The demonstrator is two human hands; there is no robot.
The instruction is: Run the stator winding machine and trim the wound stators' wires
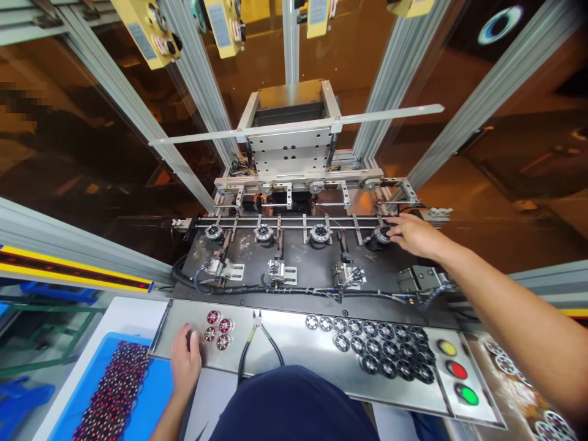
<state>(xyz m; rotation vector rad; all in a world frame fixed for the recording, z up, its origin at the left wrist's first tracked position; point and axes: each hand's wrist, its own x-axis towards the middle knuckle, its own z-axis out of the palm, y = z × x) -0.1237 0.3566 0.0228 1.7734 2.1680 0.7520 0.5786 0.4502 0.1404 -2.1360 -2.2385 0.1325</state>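
Note:
My right hand (416, 236) reaches to the far-right winding station, its thumb and fingers closed at the rim of a black motor stator (383, 233) on the round holder; the fingertips partly hide it. Three more holders in the row carry black-and-silver stators, such as the stator (320, 233) in the middle. My left hand (186, 364) rests at the left front of the metal tray (294, 343), thumb apart from the bent fingers, with nothing visible in it. Several stators with red and copper windings (223, 325) lie just right of it.
Cutting pliers (258, 331) lie on the tray. Many unwound black stators (390, 349) sit right of them, beside yellow, red and green buttons (457, 370). A blue bin (156, 392) at left holds wound stators (113, 392). Metal posts and a white bar (294, 127) frame the machine.

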